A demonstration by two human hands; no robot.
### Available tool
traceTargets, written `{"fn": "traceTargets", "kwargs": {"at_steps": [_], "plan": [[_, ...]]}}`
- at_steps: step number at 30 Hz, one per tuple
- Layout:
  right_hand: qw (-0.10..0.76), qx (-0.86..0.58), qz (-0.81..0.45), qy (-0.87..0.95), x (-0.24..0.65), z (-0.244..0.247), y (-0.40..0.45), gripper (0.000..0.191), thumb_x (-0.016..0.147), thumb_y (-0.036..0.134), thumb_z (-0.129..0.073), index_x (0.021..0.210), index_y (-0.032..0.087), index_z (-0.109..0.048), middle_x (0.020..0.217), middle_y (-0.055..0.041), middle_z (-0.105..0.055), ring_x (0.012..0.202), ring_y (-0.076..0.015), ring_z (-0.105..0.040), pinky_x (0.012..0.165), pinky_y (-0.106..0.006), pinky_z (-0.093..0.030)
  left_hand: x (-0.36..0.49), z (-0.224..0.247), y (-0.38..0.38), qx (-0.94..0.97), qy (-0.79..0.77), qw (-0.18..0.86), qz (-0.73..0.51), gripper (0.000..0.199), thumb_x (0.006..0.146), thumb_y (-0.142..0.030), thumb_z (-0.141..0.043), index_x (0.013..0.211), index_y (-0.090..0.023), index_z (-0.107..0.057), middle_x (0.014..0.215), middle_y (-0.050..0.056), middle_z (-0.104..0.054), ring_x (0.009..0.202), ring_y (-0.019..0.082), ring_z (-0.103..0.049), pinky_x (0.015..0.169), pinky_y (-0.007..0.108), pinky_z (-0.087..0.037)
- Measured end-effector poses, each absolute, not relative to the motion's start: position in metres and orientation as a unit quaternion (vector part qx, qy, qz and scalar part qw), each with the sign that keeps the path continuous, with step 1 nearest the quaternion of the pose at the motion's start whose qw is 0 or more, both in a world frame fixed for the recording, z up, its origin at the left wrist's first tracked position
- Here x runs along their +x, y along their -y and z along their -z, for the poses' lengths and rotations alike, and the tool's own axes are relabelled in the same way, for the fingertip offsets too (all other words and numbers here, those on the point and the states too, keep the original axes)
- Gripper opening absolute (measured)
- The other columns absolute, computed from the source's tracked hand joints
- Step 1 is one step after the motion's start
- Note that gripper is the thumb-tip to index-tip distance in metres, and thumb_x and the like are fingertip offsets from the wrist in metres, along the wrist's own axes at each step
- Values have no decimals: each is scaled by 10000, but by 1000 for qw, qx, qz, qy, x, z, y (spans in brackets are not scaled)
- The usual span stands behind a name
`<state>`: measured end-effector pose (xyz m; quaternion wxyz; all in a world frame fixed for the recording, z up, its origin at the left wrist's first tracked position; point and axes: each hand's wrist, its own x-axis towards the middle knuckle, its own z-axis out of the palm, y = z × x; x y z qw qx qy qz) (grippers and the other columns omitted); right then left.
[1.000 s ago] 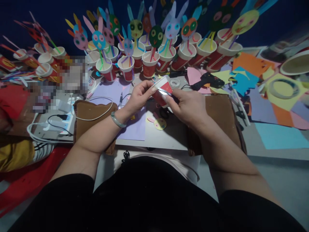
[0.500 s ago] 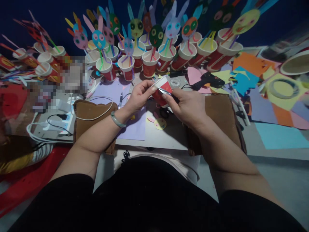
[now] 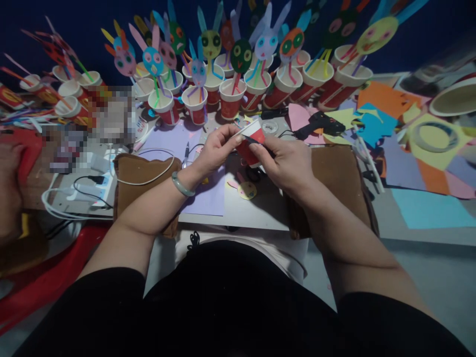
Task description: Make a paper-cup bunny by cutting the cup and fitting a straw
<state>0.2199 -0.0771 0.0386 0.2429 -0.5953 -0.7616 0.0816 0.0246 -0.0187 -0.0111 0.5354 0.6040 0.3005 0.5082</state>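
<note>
Between my hands is a tilted red and white paper cup [image 3: 256, 130]. My left hand [image 3: 219, 148] is closed on its rim, thumb on top. A thin dark tool, too small to make out, lies across the cup under the thumb of my right hand [image 3: 284, 161], whose fingers are closed round it. Below the cup, a yellow paper rabbit face [image 3: 247, 190] with a pink ear lies on the table beside something black, partly hidden. A pen [image 3: 186, 152] rests on purple paper [image 3: 208, 198] to the left.
Red cups with paper rabbits on straws [image 3: 232, 101] line the back. Brown cushions [image 3: 143, 186] lie under both forearms. White cables and a power strip [image 3: 106, 181] are at left; coloured paper [image 3: 427, 208] and a tape roll [image 3: 437, 136] at right. Another person's arm [image 3: 10, 193] shows far left.
The thin tool has shifted slightly at the cup, and its shiny part no longer shows. At the far left, the other person's arm has come further into view. My hands are nearly still.
</note>
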Motion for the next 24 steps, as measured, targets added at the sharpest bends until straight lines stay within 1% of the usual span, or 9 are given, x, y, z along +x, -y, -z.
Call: {"fn": "traceTargets", "kwargs": {"at_steps": [5,10,14,17,21,24], "plan": [[264,-565,-104,775,219,-36,76,582,1040,676,-437,960,223,-794,701,-68,-686,650,-206,-572,627,-330,-320,22,11,15,597,-307,540,-508,532,803,-721,-824,874,-216,-674,836,0,-668,784,132,-641,767,293,-565],[321,-565,-81,756,221,-31,72,638,1017,756,-397,869,220,-710,686,-57,-611,643,-199,-537,635,-343,-333,17,11,9,580,-289,562,-514,428,836,-608,-849,885,-216,-684,831,-9,-658,765,115,-625,767,279,-558],[335,-579,-72,740,223,-29,70,665,1017,792,-347,882,234,-682,657,-35,-558,631,-193,-497,635,-344,-336,16,10,8,573,-275,582,-506,362,843,-531,-858,851,-214,-684,794,-18,-644,711,102,-600,708,269,-539],[339,-578,-71,739,223,-27,69,675,1008,810,-345,885,235,-677,646,-25,-541,628,-190,-480,631,-338,-337,17,8,11,582,-280,579,-497,407,833,-578,-860,845,-212,-683,779,-16,-644,703,110,-609,705,282,-545],[341,-563,-79,749,222,-24,69,656,1005,809,-362,853,239,-648,664,-27,-561,635,-186,-483,629,-329,-343,17,3,15,598,-281,563,-496,520,775,-683,-869,831,-204,-676,784,-12,-658,712,118,-626,707,290,-536],[336,-559,-84,753,221,-23,69,635,1009,797,-367,843,244,-631,676,-31,-575,639,-187,-483,636,-330,-351,17,3,16,599,-286,566,-489,524,770,-686,-870,816,-203,-671,787,-14,-665,715,116,-620,707,284,-524]]}}
